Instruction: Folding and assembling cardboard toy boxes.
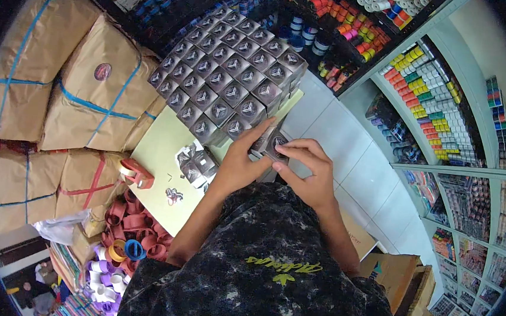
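Near the centre of the frame, a small grey box (271,143) is held between both hands, just right of a pale green board (161,151) and above the white tiled floor (349,148). The left hand (242,160) is wrapped round the box's left side, fingers stretched up along it; the right hand (310,171) pinches its right edge w/ thumb and forefinger, so both are closed on the same box.

Just above and left, touching the board's upper part, a block of identical grey boxes (230,67) is stacked in tight diagonal rows. A few flat or half-folded blanks (196,164) lie on the board at centre left. A tape dispenser (137,174) sits at the board's lower left edge, w/ red, blue and purple tape rolls (128,231) piled below it. Brown paper bundles (91,98) tied w/ blue and red strapping fill the left side; shelves of coloured reels (430,95) run down the right.

Risks, as judged: the box is gripped only at its edges — too hard a pinch could crease or crush a flap. The stack's near corner is very close to the left fingers, so a nudge there could knock the outer row out of line or topple it.
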The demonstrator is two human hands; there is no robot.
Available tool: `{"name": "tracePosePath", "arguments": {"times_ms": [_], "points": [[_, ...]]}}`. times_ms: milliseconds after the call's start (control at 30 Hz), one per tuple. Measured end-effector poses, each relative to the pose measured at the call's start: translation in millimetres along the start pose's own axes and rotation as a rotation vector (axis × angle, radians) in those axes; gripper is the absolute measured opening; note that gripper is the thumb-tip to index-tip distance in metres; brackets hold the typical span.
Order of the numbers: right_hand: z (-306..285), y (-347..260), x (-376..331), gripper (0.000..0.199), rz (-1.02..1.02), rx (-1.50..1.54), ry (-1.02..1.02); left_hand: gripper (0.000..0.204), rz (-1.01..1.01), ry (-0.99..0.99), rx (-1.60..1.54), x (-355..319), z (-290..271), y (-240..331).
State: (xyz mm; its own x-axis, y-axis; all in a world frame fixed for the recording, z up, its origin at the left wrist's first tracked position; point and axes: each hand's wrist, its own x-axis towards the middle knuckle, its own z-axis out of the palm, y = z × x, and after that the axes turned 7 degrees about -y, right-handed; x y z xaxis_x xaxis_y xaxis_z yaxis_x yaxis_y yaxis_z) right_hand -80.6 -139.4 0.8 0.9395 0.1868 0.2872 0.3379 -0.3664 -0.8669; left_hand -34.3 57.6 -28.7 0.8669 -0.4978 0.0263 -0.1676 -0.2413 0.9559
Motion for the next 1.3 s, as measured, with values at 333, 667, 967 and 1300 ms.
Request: {"name": "tracePosePath", "arguments": {"times_ms": [333, 667, 967, 1300], "points": [[9, 10, -10, 0.039, 0.157, 0.355, 0.162, 0.091, -0.046, -0.158, -0.104, -7, -17, 27], [2, 4, -15, 0.046, 0.151, 0.417, 0.030, 0.084, 0.080, -0.229, -0.041, -10, -16, 31], [7, 4, -19, 0.048, 0.156, 0.445, 0.071, 0.081, 0.059, -0.318, -0.071, -11, -15, 34], [10, 9, -24, 0.058, 0.116, 0.415, 0.112, 0.090, 0.108, -0.323, -0.009, -9, -12, 39]]}}
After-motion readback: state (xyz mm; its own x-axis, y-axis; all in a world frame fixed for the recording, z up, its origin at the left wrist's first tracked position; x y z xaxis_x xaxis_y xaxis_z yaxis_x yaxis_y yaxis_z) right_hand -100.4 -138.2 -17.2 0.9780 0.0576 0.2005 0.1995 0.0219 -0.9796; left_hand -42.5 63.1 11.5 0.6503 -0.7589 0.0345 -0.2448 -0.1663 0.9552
